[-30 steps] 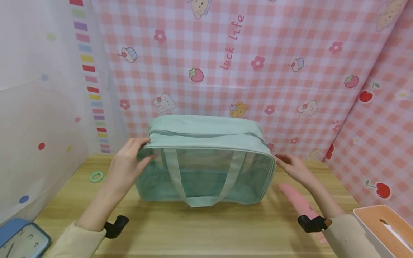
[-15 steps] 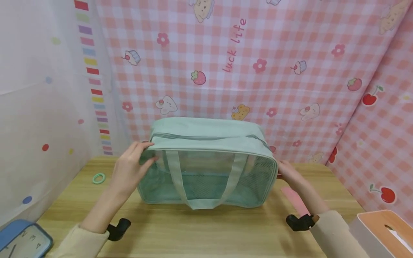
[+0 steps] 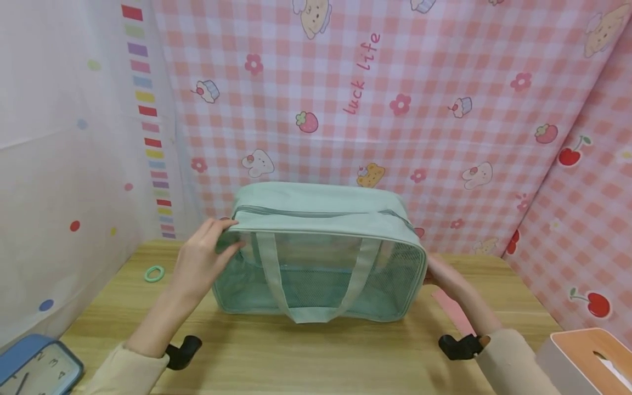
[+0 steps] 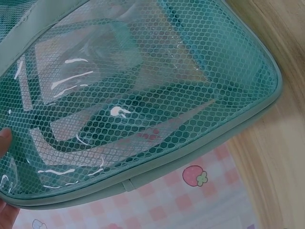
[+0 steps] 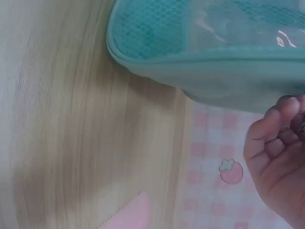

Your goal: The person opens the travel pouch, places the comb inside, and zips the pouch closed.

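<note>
A mint-green handbag (image 3: 316,222) with clear plastic and mesh panels stands upright on the table, its strap handle (image 3: 311,315) hanging down in front. My left hand (image 3: 199,260) grips its upper left corner, thumb on the front and fingers on top. In the left wrist view, fingertips (image 4: 5,140) show at the bag's mesh end. My right hand (image 3: 441,274) is at the bag's right end, partly hidden behind it. The right wrist view shows that hand's fingers (image 5: 264,129) curled against the bag's side; I cannot tell which part they pinch.
A green ring (image 3: 154,274) lies left of the bag. Below my right forearm lies a flat pink item (image 5: 131,214) with a toothed edge. A blue clock (image 3: 44,365) stands front left, an orange-topped tissue box (image 3: 587,351) front right. Patterned cloth (image 3: 340,148) hangs behind.
My right hand has moved in and down behind the bag's right end, from beside it. My left hand keeps its hold on the corner. The whole view has shifted slightly.
</note>
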`<state>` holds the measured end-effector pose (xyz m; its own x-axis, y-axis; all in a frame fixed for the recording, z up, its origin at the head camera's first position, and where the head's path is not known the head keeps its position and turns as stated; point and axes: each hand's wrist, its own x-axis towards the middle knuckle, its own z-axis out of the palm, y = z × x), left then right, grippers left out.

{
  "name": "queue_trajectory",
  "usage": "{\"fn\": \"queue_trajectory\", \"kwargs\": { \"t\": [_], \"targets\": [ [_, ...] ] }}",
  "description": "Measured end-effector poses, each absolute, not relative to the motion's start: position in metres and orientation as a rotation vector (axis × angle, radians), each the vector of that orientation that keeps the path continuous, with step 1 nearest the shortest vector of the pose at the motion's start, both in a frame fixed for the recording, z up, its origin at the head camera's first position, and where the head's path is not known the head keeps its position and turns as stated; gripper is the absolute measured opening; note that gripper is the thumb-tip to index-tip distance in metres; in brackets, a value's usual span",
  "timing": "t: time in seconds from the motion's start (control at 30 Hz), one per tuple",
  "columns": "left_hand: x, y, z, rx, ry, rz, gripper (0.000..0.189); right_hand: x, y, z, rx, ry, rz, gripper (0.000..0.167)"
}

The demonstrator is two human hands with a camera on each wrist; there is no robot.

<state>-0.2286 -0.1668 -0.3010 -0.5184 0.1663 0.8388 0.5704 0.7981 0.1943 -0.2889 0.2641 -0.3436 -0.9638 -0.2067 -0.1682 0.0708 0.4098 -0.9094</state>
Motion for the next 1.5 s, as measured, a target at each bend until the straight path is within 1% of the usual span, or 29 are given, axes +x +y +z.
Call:
{"fn": "queue_trajectory", "kwargs": {
  "t": [0.1,0.23,0.3,0.4,0.5,0.6,0.67,0.77,0.87,0.93,1.1,1.2,1.37,1.5],
  "targets": [
    [-0.228,-0.167,-0.3,-0.538,-2.09,-0.563,0.04,-0.287,0.271,-0.338,-0.099,2.372,-1.595,0.033],
    [-0.228,-0.168,-0.299,-0.534,-2.093,-0.559,0.04,-0.284,0.28,-0.331,-0.181,2.302,-1.599,0.024],
    [-0.228,-0.169,-0.299,-0.537,-2.096,-0.562,0.04,-0.282,0.283,-0.328,-0.195,2.298,-1.595,0.023],
    [-0.228,-0.168,-0.299,-0.539,-2.102,-0.563,0.039,-0.281,0.284,-0.325,-0.164,2.339,-1.58,0.033],
    [-0.228,-0.169,-0.299,-0.535,-2.106,-0.567,0.039,-0.28,0.284,-0.32,-0.056,2.359,-1.609,0.044],
    [-0.228,-0.169,-0.3,-0.53,-2.104,-0.568,0.04,-0.28,0.282,-0.313,0.053,2.296,-1.729,0.043],
    [-0.229,-0.169,-0.3,-0.529,-2.102,-0.567,0.04,-0.28,0.28,-0.309,0.098,2.222,-1.833,0.035],
    [-0.229,-0.169,-0.301,-0.529,-2.101,-0.562,0.04,-0.279,0.279,-0.303,0.12,2.116,-1.943,0.016],
    [-0.229,-0.169,-0.302,-0.528,-2.102,-0.558,0.04,-0.278,0.278,-0.3,0.146,2.059,-1.996,0.007],
    [-0.229,-0.168,-0.302,-0.528,-2.104,-0.557,0.04,-0.277,0.277,-0.298,0.158,2.069,-2.0,0.006],
    [-0.229,-0.167,-0.301,-0.528,-2.105,-0.559,0.039,-0.276,0.278,-0.296,0.172,2.118,-1.98,0.008],
    [-0.229,-0.167,-0.301,-0.526,-2.104,-0.557,0.039,-0.276,0.279,-0.295,0.171,2.118,-1.983,0.004],
    [-0.23,-0.167,-0.301,-0.533,-2.097,-0.553,0.039,-0.275,0.281,-0.29,0.161,2.111,-2.013,0.021],
    [-0.23,-0.167,-0.301,-0.532,-2.088,-0.546,0.039,-0.273,0.282,-0.285,0.149,2.096,-2.059,0.025]
  ]
}}
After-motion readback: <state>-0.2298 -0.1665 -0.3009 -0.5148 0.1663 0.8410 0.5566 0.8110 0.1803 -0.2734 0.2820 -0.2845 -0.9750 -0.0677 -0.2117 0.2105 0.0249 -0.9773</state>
